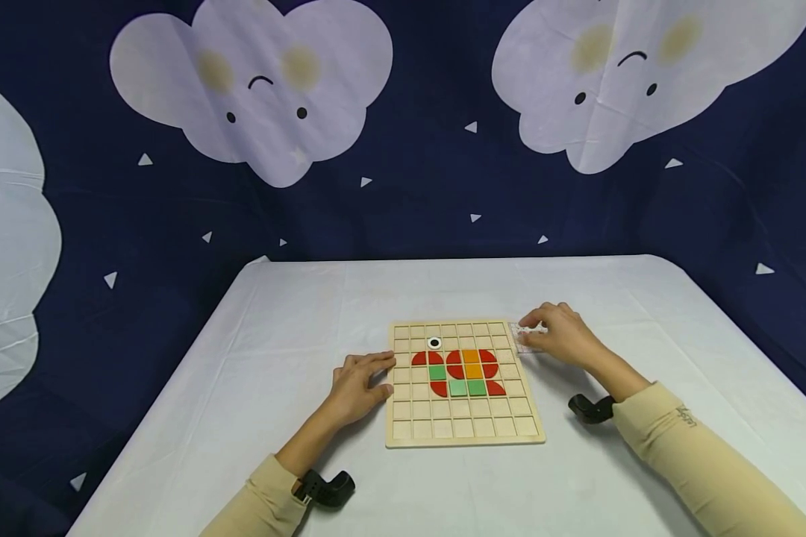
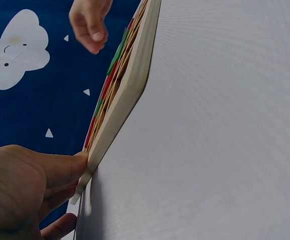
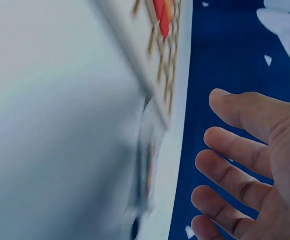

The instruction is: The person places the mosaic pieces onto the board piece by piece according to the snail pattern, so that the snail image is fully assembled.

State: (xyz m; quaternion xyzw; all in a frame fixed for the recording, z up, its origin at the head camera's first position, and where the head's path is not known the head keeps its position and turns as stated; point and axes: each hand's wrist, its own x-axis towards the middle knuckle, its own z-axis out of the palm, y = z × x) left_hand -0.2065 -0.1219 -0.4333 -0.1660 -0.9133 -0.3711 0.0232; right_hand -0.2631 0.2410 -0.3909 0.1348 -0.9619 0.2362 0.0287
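A pale wooden grid board lies on the white table with a pattern of flat pieces in its cells. Red quarter-circle pieces, green squares, orange squares and a white disc with a black dot make up the pattern. My left hand touches the board's left edge with thumb and fingertips. Just past the board's right edge, a flat clear piece with small markings lies under my right hand. In the right wrist view, the right fingers are spread apart with nothing between them.
The white-covered table extends around the board on all sides. Behind it hangs a dark blue cloth printed with clouds and small triangles. A black wrist device is strapped to the left wrist, another to the right.
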